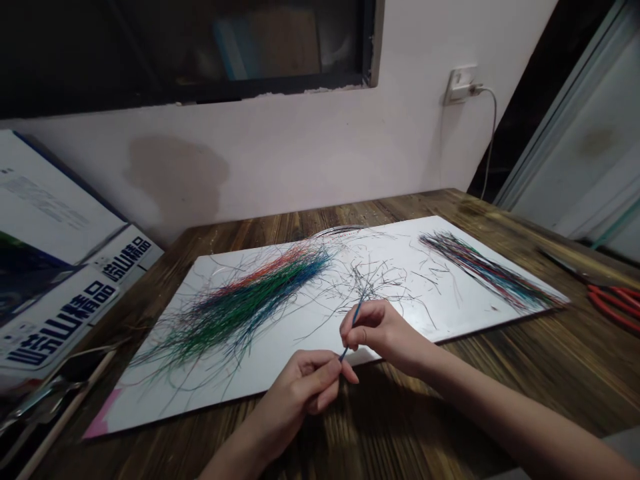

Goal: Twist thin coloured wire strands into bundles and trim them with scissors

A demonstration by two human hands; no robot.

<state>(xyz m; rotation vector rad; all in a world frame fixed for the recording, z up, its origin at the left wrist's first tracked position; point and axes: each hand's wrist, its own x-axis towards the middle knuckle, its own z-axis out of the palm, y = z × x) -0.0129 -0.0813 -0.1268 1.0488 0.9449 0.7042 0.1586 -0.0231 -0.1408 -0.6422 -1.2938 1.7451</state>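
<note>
box [65, 300] left of white board [310, 333] | large blue print, twice, on two slanted bands: "山精品" clear, leading character probably "皖" | upper panel, same box: small grey lines, too blurred to read

Left hand [300, 390] and right hand [380, 330] are bare, slender, nails short. Left forearm [235, 453] and right forearm [500, 407] are bare to frame edge. Pale grey patch [623, 443] shows under right forearm; possibly cloth.

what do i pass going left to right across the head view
printed box, big pile of coloured strands, blue strand pinched by left hand and right hand, small bundle of strands, red pliers
</note>
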